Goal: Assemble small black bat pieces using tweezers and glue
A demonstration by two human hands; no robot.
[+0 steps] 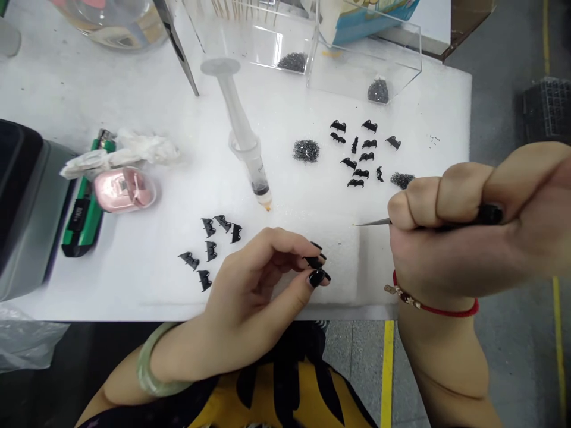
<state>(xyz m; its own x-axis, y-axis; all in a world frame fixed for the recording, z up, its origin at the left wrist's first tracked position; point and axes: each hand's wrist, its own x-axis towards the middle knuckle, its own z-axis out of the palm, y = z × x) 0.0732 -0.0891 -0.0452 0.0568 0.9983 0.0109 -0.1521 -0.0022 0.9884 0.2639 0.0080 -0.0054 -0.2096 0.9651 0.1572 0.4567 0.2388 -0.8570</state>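
Note:
My left hand (pixel 263 291), with black nails, is closed near the table's front edge. Its thumb and fingertips pinch a small black bat-shaped piece (pixel 313 262). My right hand (pixel 464 208) is wrapped round a fine pointed metal tool (pixel 373 222); most of its shaft is hidden by the fingers. The tool's tip points left over the white surface, apart from the left hand, with a tiny speck at its end. Similar small black pieces (pixel 211 251) lie left of my left hand. More black pieces (pixel 366 156) lie beyond the tool, around a dark granule pile (pixel 306 151).
A syringe (pixel 256 160) with an orange tip lies in the middle. Clear acrylic boxes (pixel 366 65) stand at the back, near metal tweezers (pixel 178 50). To the left are a green cutter (pixel 82 217), a pink case (pixel 124 190), crumpled tissue (pixel 134 151) and a grey device (pixel 35 202).

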